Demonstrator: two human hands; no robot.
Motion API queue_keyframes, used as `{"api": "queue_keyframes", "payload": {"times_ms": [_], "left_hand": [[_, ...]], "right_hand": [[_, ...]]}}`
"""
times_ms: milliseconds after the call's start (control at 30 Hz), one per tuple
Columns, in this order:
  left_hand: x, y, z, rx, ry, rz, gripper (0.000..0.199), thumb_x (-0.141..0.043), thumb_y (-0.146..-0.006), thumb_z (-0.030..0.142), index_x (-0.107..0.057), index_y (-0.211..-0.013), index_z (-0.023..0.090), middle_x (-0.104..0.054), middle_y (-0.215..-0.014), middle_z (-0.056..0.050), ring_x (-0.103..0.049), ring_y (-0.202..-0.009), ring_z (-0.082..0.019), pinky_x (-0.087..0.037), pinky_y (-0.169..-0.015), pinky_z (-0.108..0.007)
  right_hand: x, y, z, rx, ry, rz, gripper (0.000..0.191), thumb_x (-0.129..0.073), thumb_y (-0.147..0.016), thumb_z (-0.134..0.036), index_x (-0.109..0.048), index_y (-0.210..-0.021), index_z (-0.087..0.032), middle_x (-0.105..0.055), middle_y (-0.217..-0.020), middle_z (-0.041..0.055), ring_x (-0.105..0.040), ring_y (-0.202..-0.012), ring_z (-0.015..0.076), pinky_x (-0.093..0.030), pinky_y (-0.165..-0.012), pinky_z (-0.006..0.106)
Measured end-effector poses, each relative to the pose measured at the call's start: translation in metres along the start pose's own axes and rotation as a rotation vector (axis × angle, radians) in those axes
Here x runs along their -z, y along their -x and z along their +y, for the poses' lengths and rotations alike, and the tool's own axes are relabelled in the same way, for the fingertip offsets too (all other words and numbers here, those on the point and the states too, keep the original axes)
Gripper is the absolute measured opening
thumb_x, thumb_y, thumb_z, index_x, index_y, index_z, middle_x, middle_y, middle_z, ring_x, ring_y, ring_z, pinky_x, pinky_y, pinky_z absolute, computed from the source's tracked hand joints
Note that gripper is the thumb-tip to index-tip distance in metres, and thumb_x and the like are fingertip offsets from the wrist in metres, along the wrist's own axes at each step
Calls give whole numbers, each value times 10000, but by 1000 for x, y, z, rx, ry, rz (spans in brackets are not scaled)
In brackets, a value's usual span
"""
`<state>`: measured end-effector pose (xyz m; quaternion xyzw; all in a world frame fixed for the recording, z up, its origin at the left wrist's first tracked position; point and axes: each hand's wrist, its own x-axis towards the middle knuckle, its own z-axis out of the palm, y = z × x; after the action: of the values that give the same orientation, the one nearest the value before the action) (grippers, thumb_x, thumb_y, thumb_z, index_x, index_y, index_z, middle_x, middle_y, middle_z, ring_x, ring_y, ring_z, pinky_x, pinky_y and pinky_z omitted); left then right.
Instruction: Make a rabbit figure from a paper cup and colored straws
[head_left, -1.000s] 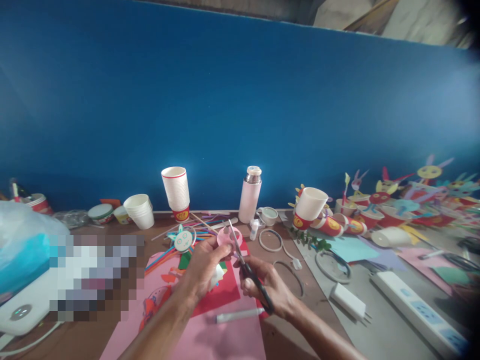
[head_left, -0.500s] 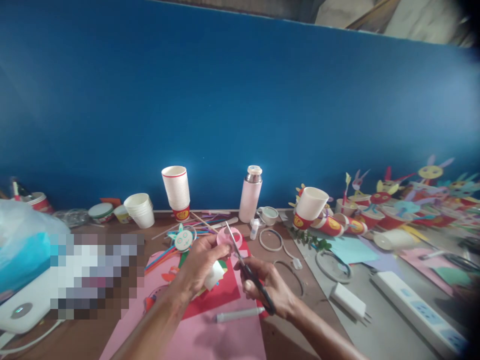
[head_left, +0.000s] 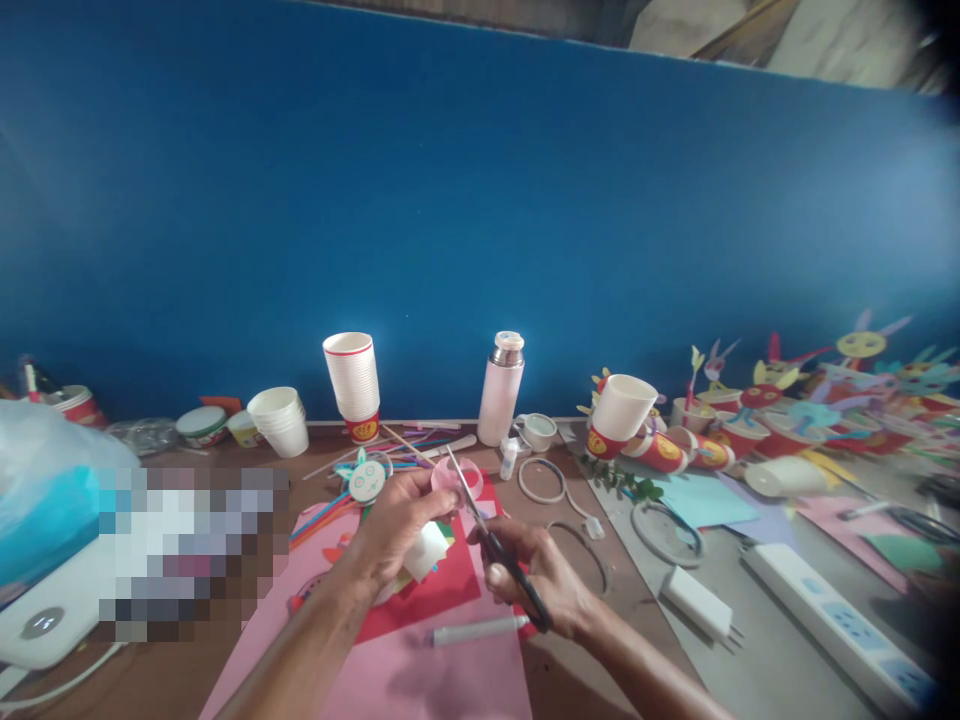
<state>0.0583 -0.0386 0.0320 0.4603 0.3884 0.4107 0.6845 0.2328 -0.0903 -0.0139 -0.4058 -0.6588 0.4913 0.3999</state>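
My left hand (head_left: 401, 525) pinches a small piece of pink paper (head_left: 466, 480) above the sheets on the table. In my right hand (head_left: 536, 575) is a pair of scissors (head_left: 510, 565) with black handles, its blades pointing up and left across the pink paper. Below the hands lie a red sheet (head_left: 450, 605) and a larger pink sheet (head_left: 420, 680), with a capped marker (head_left: 480, 630) on them. A white piece of paper (head_left: 426, 550) shows beside my left hand. A paper rabbit face (head_left: 367, 482) lies past that hand.
At the back stand stacked paper cups (head_left: 351, 380), a pink thermos (head_left: 501, 395) and a small glue bottle (head_left: 508, 460). Decorated cups (head_left: 742, 430) crowd the right side, with a power strip (head_left: 840, 620) and a charger (head_left: 697, 602) nearer. A plastic bag (head_left: 52, 490) is at left.
The pink paper and the scissor tips have shifted very slightly left. Both hands keep almost the same place and grip.
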Motion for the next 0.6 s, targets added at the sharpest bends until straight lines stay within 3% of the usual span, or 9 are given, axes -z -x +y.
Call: {"api": "queue_keyframes", "payload": {"times_ms": [133,333,600], "left_hand": [[3,1,2,-5,-60,-24,111,-664,-629,220,-669,-694,131,-576,-566,0,-496,-523,-111,-356,-509,-216],[4,2,5,-38,-158,-76,111,-620,-648,209,-582,-573,137,-513,-539,15,-442,-479,-91,-317,-474,-216],[5,3,8,-21,-226,-69,124,-595,-657,202,-552,-554,147,-506,-526,19,-438,-470,-92,-312,-472,-222]], "right_hand": [[3,0,-4,36,52,-22,418,-573,-750,-511,-564,-962,-150,-460,-637,-13,-405,-558,103,-347,-491,213],[5,0,-5,58,99,-40,398,-560,-761,-486,-572,-981,-155,-458,-668,-12,-372,-583,102,-327,-511,211],[3,-1,-1,28,104,-25,304,-589,-747,-386,-580,-945,-155,-441,-621,-27,-385,-553,96,-338,-506,213]]}}
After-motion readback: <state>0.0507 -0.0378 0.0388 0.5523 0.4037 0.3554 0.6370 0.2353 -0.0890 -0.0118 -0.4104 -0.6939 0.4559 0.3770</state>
